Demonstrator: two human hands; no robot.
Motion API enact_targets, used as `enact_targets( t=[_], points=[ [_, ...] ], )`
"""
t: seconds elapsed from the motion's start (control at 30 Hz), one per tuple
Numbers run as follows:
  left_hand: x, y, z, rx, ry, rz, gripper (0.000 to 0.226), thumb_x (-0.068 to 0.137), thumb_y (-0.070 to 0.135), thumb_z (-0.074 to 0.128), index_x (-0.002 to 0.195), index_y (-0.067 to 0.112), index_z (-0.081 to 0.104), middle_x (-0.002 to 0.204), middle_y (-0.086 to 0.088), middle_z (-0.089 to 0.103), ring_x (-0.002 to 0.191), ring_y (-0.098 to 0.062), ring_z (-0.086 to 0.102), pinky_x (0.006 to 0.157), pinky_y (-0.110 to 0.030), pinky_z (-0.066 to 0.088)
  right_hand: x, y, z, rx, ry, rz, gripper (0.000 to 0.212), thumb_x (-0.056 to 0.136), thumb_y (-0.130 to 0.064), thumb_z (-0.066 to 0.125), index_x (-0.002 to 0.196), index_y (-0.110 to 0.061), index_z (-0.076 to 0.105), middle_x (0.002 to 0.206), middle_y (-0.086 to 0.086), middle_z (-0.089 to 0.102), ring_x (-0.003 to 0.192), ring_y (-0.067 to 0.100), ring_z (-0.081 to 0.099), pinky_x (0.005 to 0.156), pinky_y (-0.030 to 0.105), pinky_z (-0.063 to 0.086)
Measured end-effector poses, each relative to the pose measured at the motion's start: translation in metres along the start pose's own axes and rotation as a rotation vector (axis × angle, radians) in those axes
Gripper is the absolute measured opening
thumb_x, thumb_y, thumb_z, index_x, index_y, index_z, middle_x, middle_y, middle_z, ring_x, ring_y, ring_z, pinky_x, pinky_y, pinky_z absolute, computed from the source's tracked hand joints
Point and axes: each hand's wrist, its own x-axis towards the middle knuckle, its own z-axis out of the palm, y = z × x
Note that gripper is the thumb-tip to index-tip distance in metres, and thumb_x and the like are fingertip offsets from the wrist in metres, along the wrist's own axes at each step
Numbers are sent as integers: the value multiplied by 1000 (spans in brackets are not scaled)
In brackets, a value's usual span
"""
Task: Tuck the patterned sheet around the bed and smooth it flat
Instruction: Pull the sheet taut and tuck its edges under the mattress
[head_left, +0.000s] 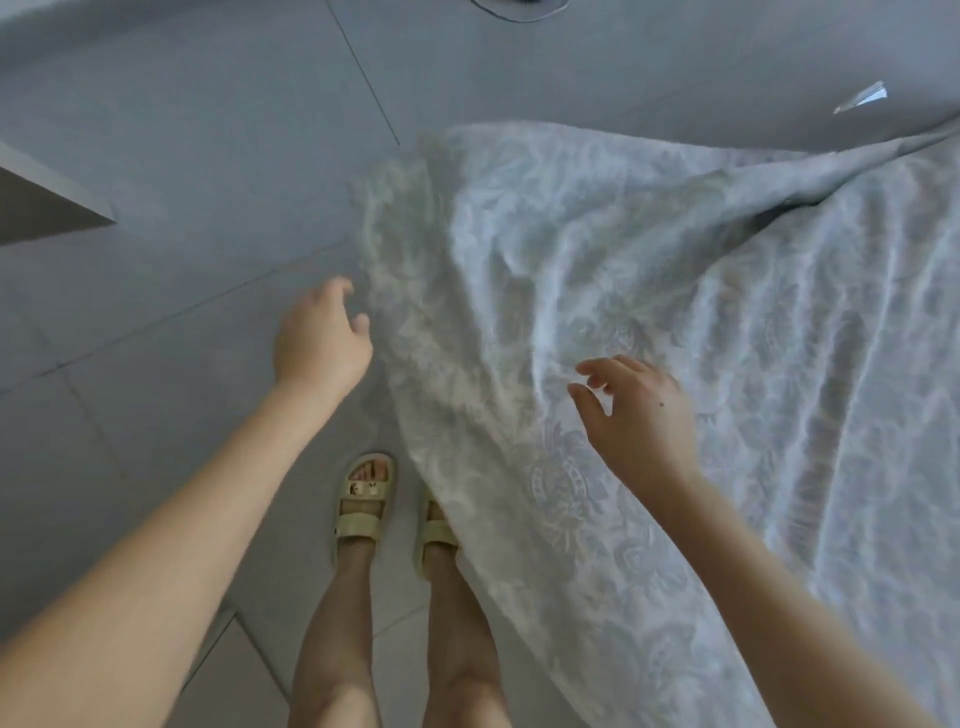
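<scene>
The patterned sheet, pale blue-white with a paisley print, covers the bed on the right and hangs in loose, blurred folds over its corner toward the floor. My left hand hovers beside the hanging edge with fingers loosely curled and holds nothing. My right hand floats just above the wrinkled sheet with fingers spread and relaxed. The mattress beneath the sheet is hidden.
Grey tiled floor fills the left and top. My feet in pale sandals stand close to the draped corner. The edge of a dark piece of furniture juts in at the left. A small clear scrap lies on the floor at top right.
</scene>
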Motion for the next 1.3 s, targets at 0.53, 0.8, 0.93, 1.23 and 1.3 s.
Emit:
enact_targets(
  t=[0.53, 0.8, 0.93, 1.23, 1.3],
  points=[
    [-68, 32, 96, -1000, -249, -692, 24, 85, 13, 63, 66, 6, 51, 65, -7, 52, 54, -19, 48, 49, -24, 37, -35, 1, 30, -181, -212, 62, 51, 87, -47, 59, 128, -18, 55, 138, 0, 48, 128, 25, 39, 103, 38, 33],
    [-55, 16, 95, -805, -237, -652, 24, 96, 25, 42, 98, 6, 57, 86, -14, 61, 62, -25, 55, 51, -27, 45, -41, 1, 22, -30, -180, 52, 31, 90, -27, 59, 118, -13, 64, 131, 2, 55, 123, 25, 47, 99, 36, 36],
    [-63, 9, 80, -348, -212, -312, 25, 96, 30, 38, 91, 8, 48, 89, -13, 58, 84, -35, 57, 71, -34, 45, -65, 3, 16, 102, -14, 193, 25, 90, -20, 61, 111, -9, 67, 118, 4, 63, 111, 28, 55, 91, 39, 44],
    [-161, 68, 74, 87, -316, 684, 22, 96, 29, 43, 81, 14, 48, 82, 0, 50, 76, -19, 47, 63, -29, 37, -180, 51, 15, 276, -34, 861, 44, 94, -36, 53, 134, -19, 47, 136, -1, 48, 123, 19, 44, 95, 29, 39],
    [-181, 91, 82, 150, -354, 892, 18, 97, 26, 42, 92, 13, 53, 92, -1, 53, 87, -19, 48, 69, -27, 38, -210, 63, 17, 322, -58, 955, 45, 94, -35, 52, 135, -18, 45, 137, 0, 47, 125, 19, 43, 94, 30, 39]
  ],
)
